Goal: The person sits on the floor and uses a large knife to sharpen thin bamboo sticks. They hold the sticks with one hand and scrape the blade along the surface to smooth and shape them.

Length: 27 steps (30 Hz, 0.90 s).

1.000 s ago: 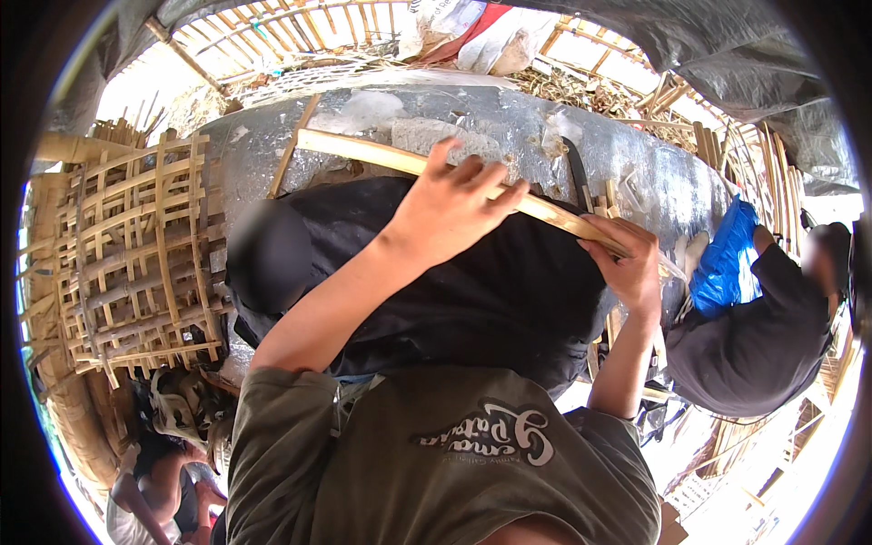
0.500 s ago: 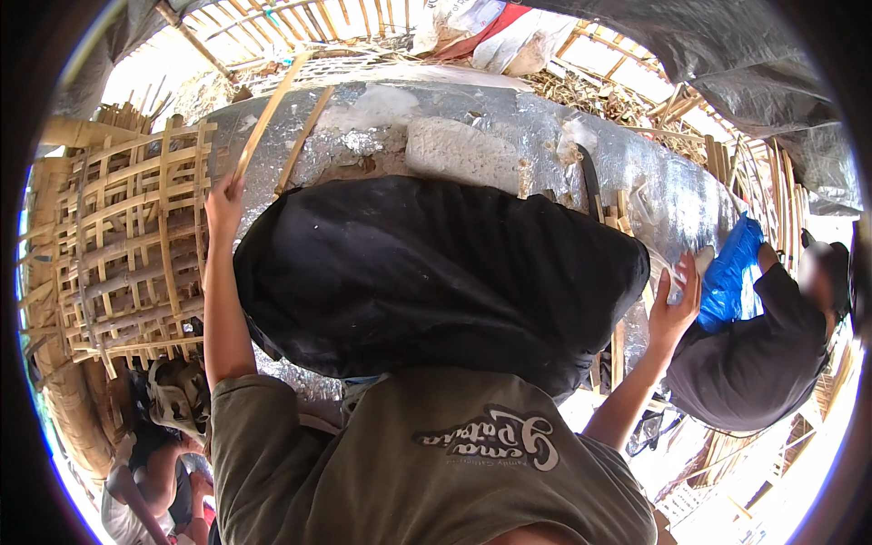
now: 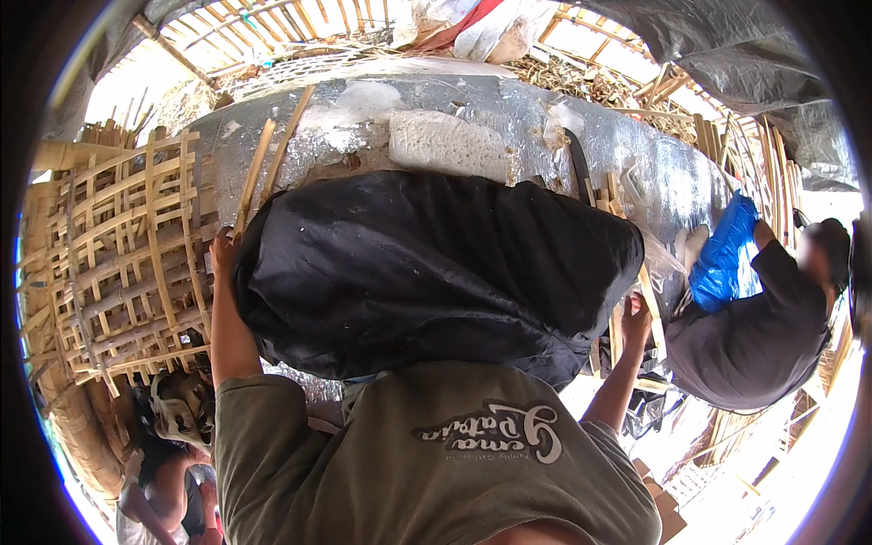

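two hands flank a big black bag (image 3: 436, 272) resting on a silvery sheet (image 3: 509, 118). left hand (image 3: 222, 254) presses the bag's left end beside bamboo strips (image 3: 263, 168); right hand (image 3: 636, 318) touches its right end; can't tell either grip. another person (image 3: 763, 318) crouches right.

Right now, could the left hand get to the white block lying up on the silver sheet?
Probably not easily. The left hand is at the edge of the black bundle, and that bulky bundle lies between it and the white block on the silver sheet.
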Motion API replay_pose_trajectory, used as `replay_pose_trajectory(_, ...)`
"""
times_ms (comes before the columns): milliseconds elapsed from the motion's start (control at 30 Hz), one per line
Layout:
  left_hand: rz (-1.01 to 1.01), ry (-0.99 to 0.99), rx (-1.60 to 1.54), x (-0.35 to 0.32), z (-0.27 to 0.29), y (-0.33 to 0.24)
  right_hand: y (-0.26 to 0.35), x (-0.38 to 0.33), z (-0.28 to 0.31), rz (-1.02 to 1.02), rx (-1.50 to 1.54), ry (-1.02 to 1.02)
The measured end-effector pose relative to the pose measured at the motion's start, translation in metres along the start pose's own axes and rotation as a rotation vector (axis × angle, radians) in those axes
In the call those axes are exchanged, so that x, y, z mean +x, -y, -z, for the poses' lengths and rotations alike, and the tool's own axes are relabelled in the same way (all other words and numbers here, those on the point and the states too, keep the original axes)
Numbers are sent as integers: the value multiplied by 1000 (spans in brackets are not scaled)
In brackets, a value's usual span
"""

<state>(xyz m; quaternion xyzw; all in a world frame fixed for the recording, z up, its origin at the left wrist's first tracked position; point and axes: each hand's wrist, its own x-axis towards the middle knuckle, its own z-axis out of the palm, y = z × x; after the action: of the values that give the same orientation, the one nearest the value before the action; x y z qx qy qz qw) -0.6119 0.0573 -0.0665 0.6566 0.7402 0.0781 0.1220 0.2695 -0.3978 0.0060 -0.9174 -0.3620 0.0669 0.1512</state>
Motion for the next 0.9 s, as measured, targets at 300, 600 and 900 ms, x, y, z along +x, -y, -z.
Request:
replay_pose_trajectory(300,-45,169,154,37,9,59,7,-23,-21,-257,90,192)
replay_pose_trajectory(600,-10,190,278,38,1,25,19,-28,-5,-215,79,271)
replay_pose_trajectory(900,9,184,349,39,9,6,5,-36,-18,-44,91,-57)
